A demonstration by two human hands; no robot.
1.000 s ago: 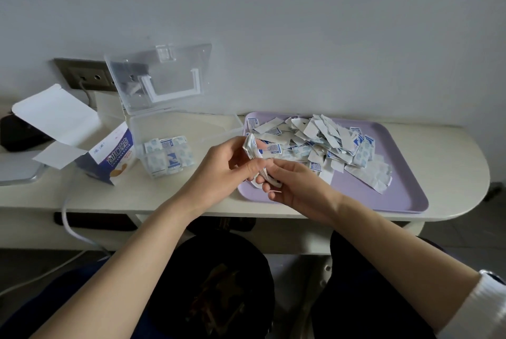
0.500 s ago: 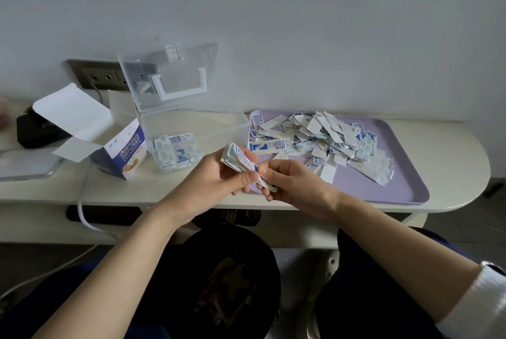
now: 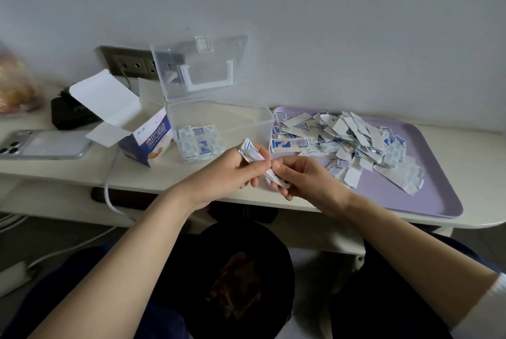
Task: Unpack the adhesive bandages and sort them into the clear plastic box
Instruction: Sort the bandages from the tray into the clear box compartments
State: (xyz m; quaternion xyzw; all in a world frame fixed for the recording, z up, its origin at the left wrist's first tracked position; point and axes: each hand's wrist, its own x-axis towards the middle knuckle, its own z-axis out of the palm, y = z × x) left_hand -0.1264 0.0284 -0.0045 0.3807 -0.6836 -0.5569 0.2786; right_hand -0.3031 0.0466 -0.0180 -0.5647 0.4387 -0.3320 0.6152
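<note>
Just below the middle of the frame, the left hand (image 3: 224,174) and the right hand (image 3: 306,177) meet over the front edge of the surface (image 3: 164,174). Both curl around one small stack of bandages (image 3: 252,153), the left pinching its upper end and the right cupping its lower end from beneath. The step in hand looks like squaring up the stack before it goes into the clear plastic box (image 3: 246,119). To do it well, the wrappers should be aligned edge to edge with a light pinch so that none fan out or slip, then lowered flat beside the sorted bandages (image 3: 198,142) already standing in the box's left part.

The box sits at centre frame, just above the hands, with its lid (image 3: 197,67) propped upright against the wall, so the way in is from the front and above. Its right part looks unfilled. The loose pile (image 3: 342,141) lies on the purple tray (image 3: 397,196) at right, which touches or nearly touches the box. An opened carton (image 3: 147,141) crowds the box's left wall, and a phone (image 3: 43,144) lies at far left. Because the hands hang over the surface's near edge, a dropped wrapper would probably fall to the lap.
</note>
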